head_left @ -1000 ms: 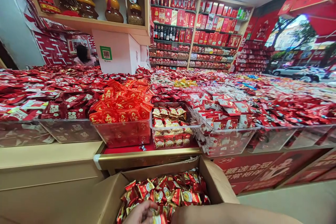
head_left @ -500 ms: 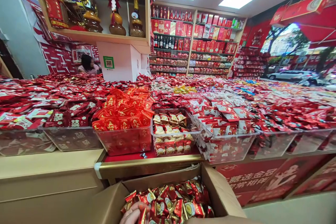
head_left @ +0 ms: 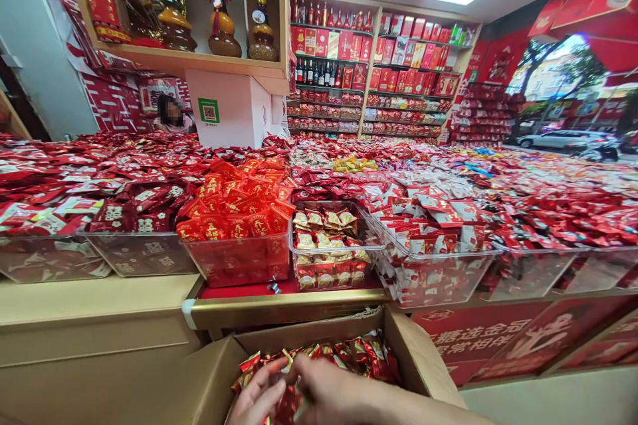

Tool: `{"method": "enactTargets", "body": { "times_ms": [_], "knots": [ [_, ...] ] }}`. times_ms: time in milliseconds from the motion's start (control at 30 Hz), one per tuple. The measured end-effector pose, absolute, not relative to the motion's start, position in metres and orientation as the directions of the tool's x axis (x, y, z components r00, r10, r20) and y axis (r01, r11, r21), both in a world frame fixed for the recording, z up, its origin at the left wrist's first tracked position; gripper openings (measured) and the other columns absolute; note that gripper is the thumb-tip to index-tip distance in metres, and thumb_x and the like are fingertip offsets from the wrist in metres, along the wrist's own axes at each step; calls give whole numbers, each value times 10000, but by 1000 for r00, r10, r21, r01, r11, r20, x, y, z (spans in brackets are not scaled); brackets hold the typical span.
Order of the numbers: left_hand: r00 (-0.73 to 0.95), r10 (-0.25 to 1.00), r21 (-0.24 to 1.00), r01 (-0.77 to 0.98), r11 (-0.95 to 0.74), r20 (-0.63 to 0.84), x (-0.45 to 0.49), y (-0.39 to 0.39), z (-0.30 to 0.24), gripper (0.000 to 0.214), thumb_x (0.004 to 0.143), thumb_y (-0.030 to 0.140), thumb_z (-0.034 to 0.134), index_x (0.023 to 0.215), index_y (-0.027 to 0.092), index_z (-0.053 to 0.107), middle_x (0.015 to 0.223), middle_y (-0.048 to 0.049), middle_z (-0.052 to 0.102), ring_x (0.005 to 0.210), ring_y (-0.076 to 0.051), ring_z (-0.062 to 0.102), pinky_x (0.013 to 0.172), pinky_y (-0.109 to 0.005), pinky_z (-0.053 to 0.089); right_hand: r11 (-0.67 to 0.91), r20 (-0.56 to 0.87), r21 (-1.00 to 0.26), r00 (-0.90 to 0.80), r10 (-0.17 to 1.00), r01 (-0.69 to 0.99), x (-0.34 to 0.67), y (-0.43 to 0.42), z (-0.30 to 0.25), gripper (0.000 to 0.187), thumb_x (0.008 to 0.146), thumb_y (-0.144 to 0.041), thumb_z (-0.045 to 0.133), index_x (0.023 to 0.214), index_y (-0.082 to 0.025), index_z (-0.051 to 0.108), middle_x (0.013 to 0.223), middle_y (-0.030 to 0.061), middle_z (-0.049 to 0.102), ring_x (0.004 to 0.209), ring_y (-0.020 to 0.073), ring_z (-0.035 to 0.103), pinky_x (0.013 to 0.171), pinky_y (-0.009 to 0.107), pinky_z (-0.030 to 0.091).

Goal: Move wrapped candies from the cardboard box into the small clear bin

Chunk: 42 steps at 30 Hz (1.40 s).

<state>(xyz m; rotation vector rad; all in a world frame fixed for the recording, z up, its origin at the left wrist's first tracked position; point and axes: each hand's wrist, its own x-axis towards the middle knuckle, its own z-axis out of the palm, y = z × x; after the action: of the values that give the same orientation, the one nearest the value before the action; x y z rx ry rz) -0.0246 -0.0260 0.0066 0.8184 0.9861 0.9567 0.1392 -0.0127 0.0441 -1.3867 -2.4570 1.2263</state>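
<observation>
An open cardboard box (head_left: pixel 209 375) stands low in front, filled with candies in red and gold wrappers (head_left: pixel 371 355). My left hand (head_left: pixel 258 395) is inside it at the near left, fingers curled around wrapped candy that is mostly hidden. My right hand (head_left: pixel 326 382) reaches in from the right, close beside the left, over the candies. Its fingers point down and are blurred, so whether they hold a candy is unclear. Behind the box, a clear bin (head_left: pixel 336 250) contains rows of similar red-and-gold candies.
Clear bins of orange-red packets (head_left: pixel 236 249) and white-and-red packets (head_left: pixel 433 259) flank the small bin. A gold-edged counter (head_left: pixel 289 311) borders the box. A silver scrap (head_left: pixel 274 287) lies on its red cloth. A person (head_left: pixel 172 114) is at the back left.
My right hand has come into the box from the right, beside my left hand. The left hand stays at the box's left side. The view has shifted slightly.
</observation>
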Motion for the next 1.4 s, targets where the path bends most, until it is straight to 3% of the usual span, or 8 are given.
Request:
{"method": "enactTargets", "body": {
  "times_ms": [200,367,667,800,1000,1167,1267,1400],
  "knots": [
    [181,952,929,-236,285,-246,-16,-27,32,225,646,324,664,826,192,684,759,-42,724,746,-223,635,679,-313,486,-153,-254,-957,-452,855,248,147,-5,59,276,651,-316,600,794,-175,411,580,-38,549,450,72,475,407,165,325],
    [143,958,916,-286,281,-250,-14,-33,39,188,638,275,679,802,184,686,743,-33,726,692,-191,640,669,-282,485,-232,-239,-970,-435,868,71,147,-6,64,370,672,-509,544,734,-180,388,490,-48,530,351,60,420,355,165,281],
    [68,964,883,-389,264,-259,-9,-39,49,122,639,264,684,651,152,639,556,3,678,496,-112,582,518,-209,461,-326,-241,-909,-309,920,-261,140,-15,75,354,620,-419,638,639,-162,396,549,-52,502,425,38,408,412,167,275],
    [60,941,810,-493,317,-332,-3,-39,56,155,616,284,704,701,179,628,566,24,676,458,-94,583,468,-179,450,-171,-128,-967,-221,967,-187,141,-12,74,320,665,-436,598,655,-167,424,563,-41,497,455,60,432,439,186,321],
    [219,832,643,-545,537,-509,-7,-40,57,365,669,357,646,987,189,585,723,-35,707,299,-53,499,292,-154,368,487,379,-851,-416,827,194,147,-21,77,60,726,-222,557,694,-179,584,941,49,561,875,133,529,773,256,403],
    [-9,940,767,-581,272,-340,-5,-38,58,411,600,165,719,976,220,563,790,-15,713,719,-194,670,626,-261,526,293,216,-948,-421,881,127,145,-25,68,298,646,-266,639,920,-196,550,1054,57,493,885,140,509,737,253,416],
    [-53,959,811,-549,205,-278,-2,-38,60,434,595,168,724,992,209,556,795,-19,718,733,-186,667,661,-264,526,-28,-39,-999,-382,923,36,141,-18,61,382,662,-391,626,945,-163,508,824,25,545,629,87,478,572,216,395],
    [-55,958,825,-523,214,-283,1,-42,64,285,584,179,733,842,171,612,682,-3,717,593,-125,647,581,-202,516,-160,-148,-987,-430,891,8,139,-14,61,393,609,-473,648,744,-130,511,600,-36,477,507,47,370,479,184,307]
  ]
}}
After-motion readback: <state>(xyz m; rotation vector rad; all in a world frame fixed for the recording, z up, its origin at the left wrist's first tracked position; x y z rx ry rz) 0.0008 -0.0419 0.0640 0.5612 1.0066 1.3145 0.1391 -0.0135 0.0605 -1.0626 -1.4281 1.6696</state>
